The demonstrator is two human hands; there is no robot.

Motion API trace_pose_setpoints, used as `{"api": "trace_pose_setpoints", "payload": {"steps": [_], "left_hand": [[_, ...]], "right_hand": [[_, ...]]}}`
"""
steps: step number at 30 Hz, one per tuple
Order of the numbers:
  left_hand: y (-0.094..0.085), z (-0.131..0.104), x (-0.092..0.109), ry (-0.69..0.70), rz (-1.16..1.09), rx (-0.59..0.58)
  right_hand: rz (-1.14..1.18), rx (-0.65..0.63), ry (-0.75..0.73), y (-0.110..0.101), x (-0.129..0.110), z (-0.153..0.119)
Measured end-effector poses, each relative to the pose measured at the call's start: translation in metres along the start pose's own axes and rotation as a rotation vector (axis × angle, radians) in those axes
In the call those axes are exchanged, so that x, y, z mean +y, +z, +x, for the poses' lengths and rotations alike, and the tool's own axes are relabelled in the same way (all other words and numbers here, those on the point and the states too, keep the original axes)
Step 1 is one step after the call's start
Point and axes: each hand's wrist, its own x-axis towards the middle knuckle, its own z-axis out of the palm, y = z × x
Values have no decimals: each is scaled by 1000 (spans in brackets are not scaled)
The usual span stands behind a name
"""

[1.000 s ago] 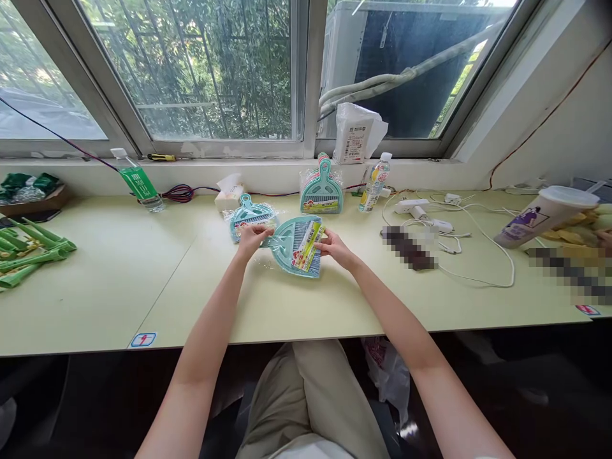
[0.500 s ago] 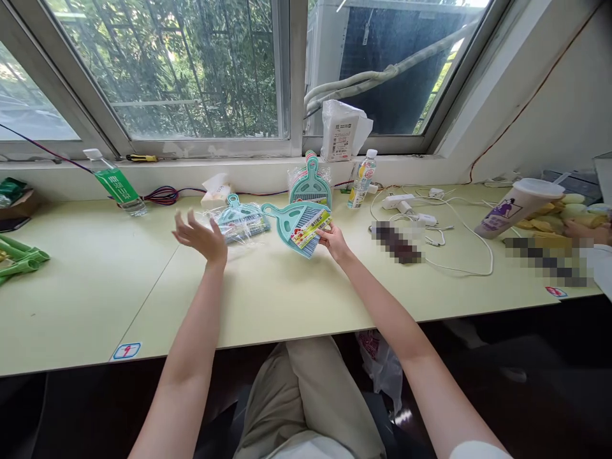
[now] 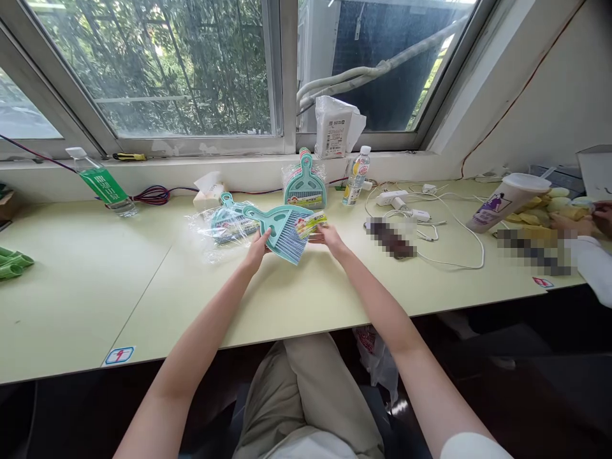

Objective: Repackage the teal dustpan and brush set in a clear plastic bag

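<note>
A teal dustpan and brush set point(image 3: 287, 237) is held above the table, its bristles facing me. My left hand point(image 3: 258, 250) is closed round its handle side. With closed fingers, my right hand point(image 3: 329, 236) grips the yellow-green printed label point(image 3: 310, 223) at the set's right side. Behind my left hand, a similar teal set point(image 3: 224, 223) lies in clear plastic wrap. Against the wall under the window stands a stack of teal dustpan sets point(image 3: 306, 185), also with clear wrap around it.
On the table point(image 3: 76, 287) are a green-labelled bottle point(image 3: 108, 185), tissues point(image 3: 209, 191), a second bottle point(image 3: 357, 175), white cables point(image 3: 459, 258) and a tilted cup point(image 3: 509, 201). Another person's hands point(image 3: 574, 224) are at the far right, near yellow items.
My left hand has come from an open, raised pose to close on the dustpan set. The label now sits further right, uncovering more bristles. The view has shifted slightly.
</note>
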Motion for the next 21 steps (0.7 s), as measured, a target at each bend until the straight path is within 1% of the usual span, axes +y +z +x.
{"api": "trace_pose_setpoints", "payload": {"steps": [2,4,5,6,7,8,9,10,11,12,13,15,17,19,21], "left_hand": [[-2,-1,1,-21,-9,17],[-1,-1,1,-54,-13,11],[0,-2,0,-69,-8,-7],[2,-3,-1,-82,4,-33],[4,-4,-3,-89,21,-68],[5,-5,-5,-91,44,-101],[7,-6,-7,-89,69,-128],[9,-7,-10,-86,95,-148],[10,-7,-11,-84,116,-163],[11,-8,-13,-84,133,-172],[13,-9,-14,-81,142,-181],[15,-12,-14,-45,146,-199],[18,-14,-13,44,155,-200],[20,-17,-12,147,180,-186],[23,-19,-12,188,195,-172]], "right_hand": [[42,195,-26,-21,-7,7],[173,410,-102,-47,-16,11],[240,483,-153,-60,-21,12],[280,517,-202,-70,-25,12],[281,521,-231,-77,-29,12],[237,506,-240,-80,-32,10],[139,480,-236,-79,-33,7],[-20,444,-232,-72,-33,4],[-208,400,-235,-61,-32,0],[-422,345,-258,-46,-28,-4],[-653,274,-316,-29,-24,-10],[-784,171,-370,5,-13,-21],[-857,111,-416,31,-2,-32],[-1002,98,-512,46,4,-40],[-1166,104,-595,49,6,-44]]}}
